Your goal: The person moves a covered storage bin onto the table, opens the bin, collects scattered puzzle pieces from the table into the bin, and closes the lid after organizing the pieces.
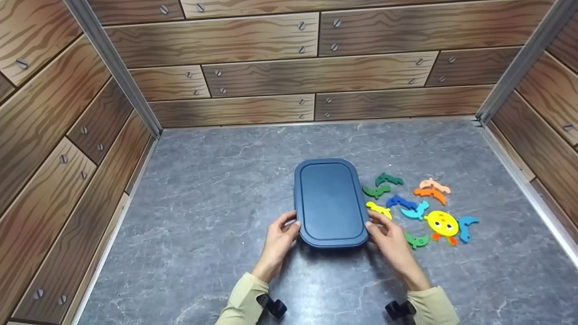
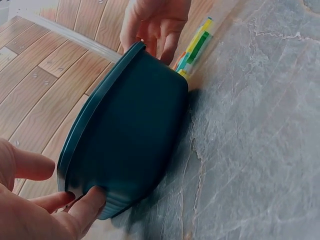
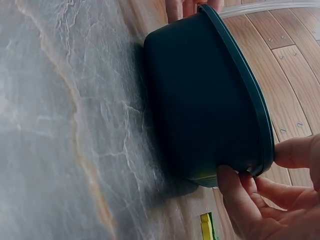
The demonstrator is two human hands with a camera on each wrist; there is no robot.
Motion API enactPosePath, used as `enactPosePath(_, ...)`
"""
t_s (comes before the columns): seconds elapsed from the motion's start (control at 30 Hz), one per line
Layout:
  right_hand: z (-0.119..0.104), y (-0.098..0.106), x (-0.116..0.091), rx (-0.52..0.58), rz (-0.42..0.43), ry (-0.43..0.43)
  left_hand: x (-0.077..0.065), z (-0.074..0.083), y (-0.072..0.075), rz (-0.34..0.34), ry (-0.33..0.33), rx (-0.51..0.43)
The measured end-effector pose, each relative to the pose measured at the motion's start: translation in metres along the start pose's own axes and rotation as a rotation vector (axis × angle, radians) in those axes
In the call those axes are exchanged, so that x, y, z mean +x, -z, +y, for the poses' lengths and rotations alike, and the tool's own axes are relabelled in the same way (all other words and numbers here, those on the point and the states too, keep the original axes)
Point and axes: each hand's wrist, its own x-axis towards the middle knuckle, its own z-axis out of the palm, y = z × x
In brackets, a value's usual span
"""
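Both hands hold a dark blue plastic container (image 1: 333, 201) by its long sides, towards the near end. Its rounded lid lies flat on top and covers whatever is inside. My left hand (image 1: 281, 239) has its thumb by the lid's edge and fingers (image 2: 90, 207) under the rim. On the opposite side, my right hand (image 1: 389, 239) pinches the rim, thumb at the lid and fingers (image 3: 237, 195) against the wall below. Right of the container lie a yellow round face piece (image 1: 442, 223) and several curved foam-like pieces, among them a yellow one (image 1: 378, 209) close to the right hand.
More loose pieces are spread on the grey marbled table: dark green (image 1: 388, 179), orange (image 1: 430, 195), dark blue (image 1: 400, 202) and light blue (image 1: 467, 228). A green piece (image 1: 416, 240) lies beside the right wrist. Wood-patterned walls (image 1: 262, 40) enclose the back and both sides.
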Motion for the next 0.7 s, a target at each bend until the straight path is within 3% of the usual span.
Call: enactPosePath(0.7, -0.0034, -0.0012, -0.002, -0.037, -0.009, -0.003, -0.0032, 0.001, -0.0039, 0.054, 0.011, 0.041)
